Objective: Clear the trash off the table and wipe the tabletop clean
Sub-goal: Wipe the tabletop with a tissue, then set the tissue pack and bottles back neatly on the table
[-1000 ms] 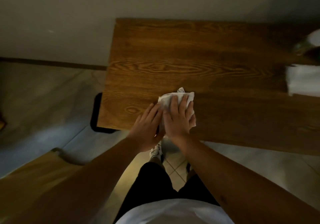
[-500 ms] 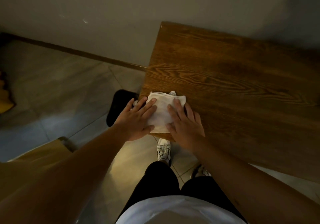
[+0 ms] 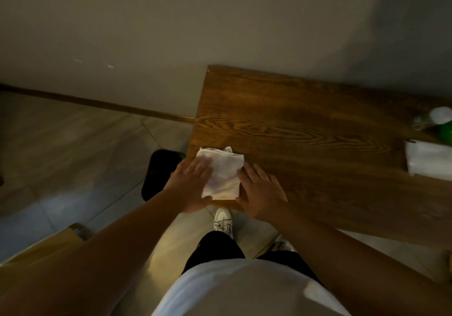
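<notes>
A folded white cloth (image 3: 223, 174) lies on the near left corner of the brown wooden table (image 3: 305, 130). My left hand (image 3: 189, 186) lies flat on the cloth's left side, fingers spread, at the table's left edge. My right hand (image 3: 260, 191) rests flat on the tabletop, touching the cloth's right edge with its fingers apart. Neither hand is closed around the cloth.
At the table's far right sit a white packet (image 3: 430, 159) and a bottle with a white cap (image 3: 435, 117). A black stool or bin (image 3: 159, 171) stands on the tiled floor left of the table. The wall runs behind the table. A wooden surface (image 3: 41, 249) is at lower left.
The cloth slid left to the table's left corner. My hands, first together on it, have moved apart: the left on its left side, the right off to its right edge.
</notes>
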